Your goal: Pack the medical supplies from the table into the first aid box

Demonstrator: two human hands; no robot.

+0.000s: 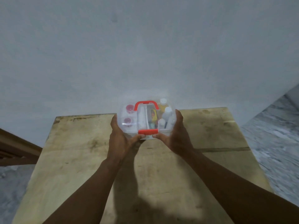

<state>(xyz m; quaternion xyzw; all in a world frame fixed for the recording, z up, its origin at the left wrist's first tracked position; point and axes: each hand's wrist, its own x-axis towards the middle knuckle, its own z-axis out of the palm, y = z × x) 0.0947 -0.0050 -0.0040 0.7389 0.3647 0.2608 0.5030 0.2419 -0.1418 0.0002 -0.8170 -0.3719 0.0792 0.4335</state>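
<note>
Both hands hold the box (145, 118) at the far edge of the table (72, 151), close to the grey wall (145, 46). The left hand (120, 138) is wrapped around the left side of the box and the right hand (175, 136) around the right side. The two thumbs (140, 136) lie on the near side, just under the red latch (148, 131).

The box is clear plastic and its lid is down. A red handle (146, 103) lies flat on the lid. Through the plastic, two pink caps (129, 108) show in the left part and some white bottles (167, 112) in the right part. In the middle there is a white tube and a small pack with yellow print; the blur makes them hard to name.

The box seems to be lifted a little above the table, but I cannot tell this for sure. A grey speckled floor (275, 143) shows to the right of the table.
</note>
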